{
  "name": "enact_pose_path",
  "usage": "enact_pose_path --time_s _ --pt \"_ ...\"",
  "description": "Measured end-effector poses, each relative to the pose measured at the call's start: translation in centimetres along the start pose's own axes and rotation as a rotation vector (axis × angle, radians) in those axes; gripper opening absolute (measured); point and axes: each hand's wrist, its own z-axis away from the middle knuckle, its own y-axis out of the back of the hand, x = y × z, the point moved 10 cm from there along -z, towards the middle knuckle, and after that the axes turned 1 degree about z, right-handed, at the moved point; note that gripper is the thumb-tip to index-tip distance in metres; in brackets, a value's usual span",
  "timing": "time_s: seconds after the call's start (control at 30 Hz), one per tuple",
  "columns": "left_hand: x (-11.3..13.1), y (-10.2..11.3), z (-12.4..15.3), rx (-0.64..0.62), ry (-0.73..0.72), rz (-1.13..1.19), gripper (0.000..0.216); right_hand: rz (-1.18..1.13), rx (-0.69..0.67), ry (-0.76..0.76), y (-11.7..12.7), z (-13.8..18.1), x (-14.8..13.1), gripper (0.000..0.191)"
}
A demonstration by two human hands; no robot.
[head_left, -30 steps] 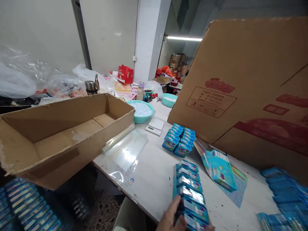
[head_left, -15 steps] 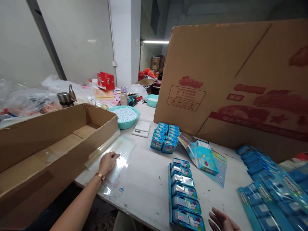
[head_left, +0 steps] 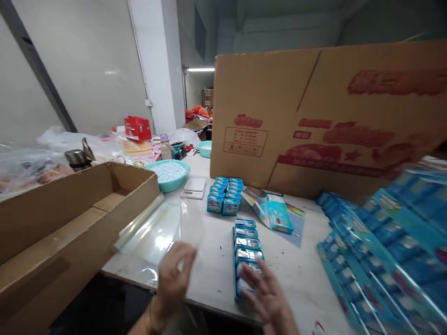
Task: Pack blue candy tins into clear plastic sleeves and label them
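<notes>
Row of blue packs (head_left: 247,246) on the table (head_left: 296,279). I see my right hand (head_left: 268,298), fingers spread, over the row's near end. My blurred left hand (head_left: 174,277) is just left of the row, at the clear film (head_left: 150,235); I cannot tell its grip. Farther left is an open cardboard box (head_left: 70,218). Behind the row are a pack block (head_left: 223,197), a scale (head_left: 193,187) and a tall carton (head_left: 314,121). Blue strips (head_left: 377,251) crowd the right.
</notes>
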Motion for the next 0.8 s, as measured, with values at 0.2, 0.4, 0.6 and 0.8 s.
enact_pose_path --time_s 0.2,0.4,0.6,0.8 --pt "7.2 -8.7 9.9 -0.452 -0.340 0.174 0.037 0.111 -0.151 -0.031 -3.5 1.4 1.3 0.064" --pt "2.8 -2.3 1.3 -0.179 -0.026 -0.033 0.094 0.156 -0.168 -0.065 1.3 3.2 -0.8 0.047" --pt "1.9 -8.4 0.7 -0.683 0.242 0.255 0.037 0.238 -0.243 -0.046 2.7 4.3 -2.6 0.040" --pt "3.0 -9.4 1.1 -0.625 0.337 0.369 0.044 0.661 0.009 0.144 6.9 4.2 -5.0 0.049"
